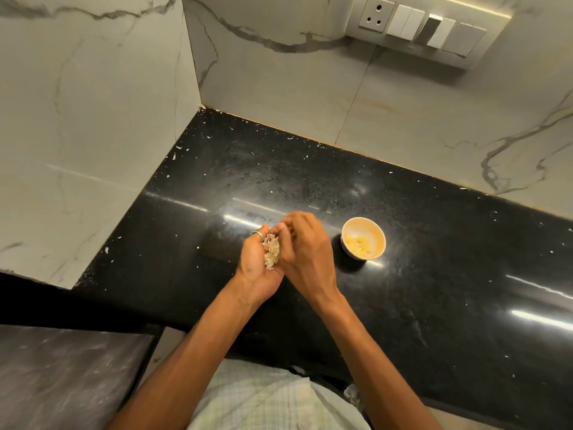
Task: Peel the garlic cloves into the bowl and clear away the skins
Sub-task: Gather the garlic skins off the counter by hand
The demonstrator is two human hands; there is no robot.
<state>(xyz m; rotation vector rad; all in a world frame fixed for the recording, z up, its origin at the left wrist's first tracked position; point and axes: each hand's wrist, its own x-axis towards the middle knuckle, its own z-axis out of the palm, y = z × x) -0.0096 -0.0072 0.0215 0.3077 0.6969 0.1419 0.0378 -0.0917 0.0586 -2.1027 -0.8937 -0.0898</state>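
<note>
My left hand [255,265] is cupped palm-up over the black counter, holding a heap of papery garlic skins [271,252]. A ring sits on one of its fingers. My right hand [305,246] lies against it from the right, palm down, its fingertips curled in over the skins at the top of the heap. A small white bowl [376,231] stands on the counter just right of my right hand, with several peeled yellowish cloves [359,245] inside.
The black stone counter [434,290] runs into a corner of marble walls at the back left. Tiny white skin flecks are scattered over it. A socket and switch panel [424,29] is on the back wall. A scrap of skin [352,394] lies near the front edge.
</note>
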